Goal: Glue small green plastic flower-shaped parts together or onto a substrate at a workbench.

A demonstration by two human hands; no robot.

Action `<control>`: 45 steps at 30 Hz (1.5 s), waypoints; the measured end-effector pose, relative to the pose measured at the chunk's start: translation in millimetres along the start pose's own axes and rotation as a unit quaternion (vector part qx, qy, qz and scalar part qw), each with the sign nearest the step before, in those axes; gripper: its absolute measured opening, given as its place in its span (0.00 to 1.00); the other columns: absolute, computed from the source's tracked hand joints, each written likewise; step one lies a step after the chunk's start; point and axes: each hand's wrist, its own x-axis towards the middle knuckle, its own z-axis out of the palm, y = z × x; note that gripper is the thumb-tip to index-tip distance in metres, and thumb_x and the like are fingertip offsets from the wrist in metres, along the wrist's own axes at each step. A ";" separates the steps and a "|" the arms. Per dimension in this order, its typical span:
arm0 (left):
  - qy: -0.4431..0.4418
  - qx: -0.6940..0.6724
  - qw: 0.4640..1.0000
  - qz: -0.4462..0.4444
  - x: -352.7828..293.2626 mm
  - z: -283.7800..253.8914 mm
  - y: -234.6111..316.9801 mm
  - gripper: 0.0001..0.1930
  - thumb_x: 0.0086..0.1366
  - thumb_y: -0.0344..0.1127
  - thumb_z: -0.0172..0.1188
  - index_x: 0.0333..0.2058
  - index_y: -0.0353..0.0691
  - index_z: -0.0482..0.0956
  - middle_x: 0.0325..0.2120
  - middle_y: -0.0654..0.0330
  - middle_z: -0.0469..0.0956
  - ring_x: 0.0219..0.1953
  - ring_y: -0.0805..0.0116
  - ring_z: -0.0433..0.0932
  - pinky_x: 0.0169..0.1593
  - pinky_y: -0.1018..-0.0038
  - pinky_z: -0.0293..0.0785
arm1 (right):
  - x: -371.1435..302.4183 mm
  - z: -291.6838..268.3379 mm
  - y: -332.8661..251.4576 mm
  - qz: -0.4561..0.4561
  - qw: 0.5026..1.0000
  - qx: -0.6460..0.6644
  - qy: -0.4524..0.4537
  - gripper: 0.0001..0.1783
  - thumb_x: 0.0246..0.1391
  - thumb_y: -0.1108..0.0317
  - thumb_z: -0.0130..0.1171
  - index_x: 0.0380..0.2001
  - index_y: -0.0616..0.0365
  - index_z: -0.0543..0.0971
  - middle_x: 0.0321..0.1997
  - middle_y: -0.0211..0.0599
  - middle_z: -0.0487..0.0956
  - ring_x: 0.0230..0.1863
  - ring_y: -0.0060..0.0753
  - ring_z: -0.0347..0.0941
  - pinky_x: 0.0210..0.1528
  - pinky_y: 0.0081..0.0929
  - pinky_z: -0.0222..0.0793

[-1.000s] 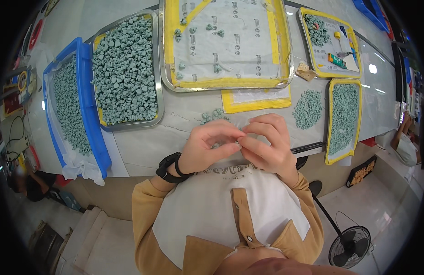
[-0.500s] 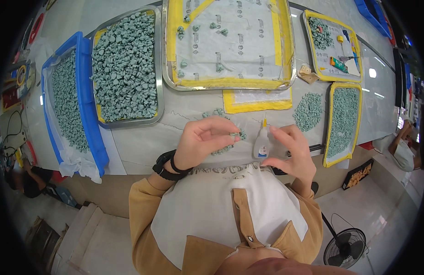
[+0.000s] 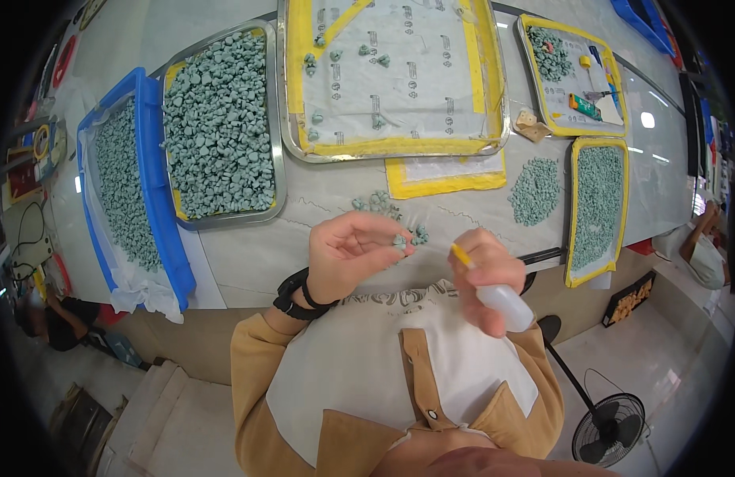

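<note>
A small grey-green, pebble-like piece sits pinched between the thumb and forefinger of my left hand. Just past those fingertips is another grey-green piece; whether it touches my fingers is hard to tell. My right hand is closed around a white squeeze bottle with a yellow nozzle, tilted so that the nozzle points up and to the left, toward my left hand. Beyond my left hand, a loose cluster of similar pieces lies on the table.
A large lined tray with scattered pieces stands ahead. To the left are a full metal tray and a blue bin. On the right lie a loose pile, a yellow-edged tray and a tool tray.
My right hand has closed on the bottle, which stood upright on the table, and lifted it toward me, tilting it. My left hand stays nearly in place with its piece.
</note>
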 end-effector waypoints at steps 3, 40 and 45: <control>-0.005 0.005 1.000 -0.001 -0.7 -2.0 -1.5 0.13 0.58 0.13 0.57 0.43 0.28 0.73 0.41 0.45 0.78 0.43 0.60 0.81 0.49 0.66 0.80 | 7.2 10.2 -0.5 0.052 0.999 -0.013 -0.006 0.34 0.58 0.34 0.50 0.37 0.59 0.76 0.29 0.38 0.80 0.32 0.42 0.75 0.33 0.34 0.72; 0.004 0.052 0.998 0.042 0.7 0.0 -7.5 0.14 0.59 0.12 0.56 0.44 0.27 0.74 0.44 0.46 0.76 0.44 0.62 0.80 0.49 0.70 0.79 | 19.0 7.4 -9.2 0.131 0.987 -0.090 -0.029 0.21 0.62 0.51 0.49 0.33 0.60 0.77 0.34 0.45 0.83 0.40 0.47 0.80 0.36 0.34 0.75; 0.002 0.075 0.997 0.026 3.9 1.1 -5.8 0.14 0.59 0.12 0.56 0.44 0.27 0.74 0.44 0.46 0.77 0.44 0.62 0.80 0.49 0.70 0.79 | 19.4 4.4 -9.8 0.136 0.982 -0.122 -0.043 0.20 0.61 0.52 0.52 0.31 0.61 0.77 0.34 0.44 0.82 0.40 0.48 0.80 0.35 0.34 0.75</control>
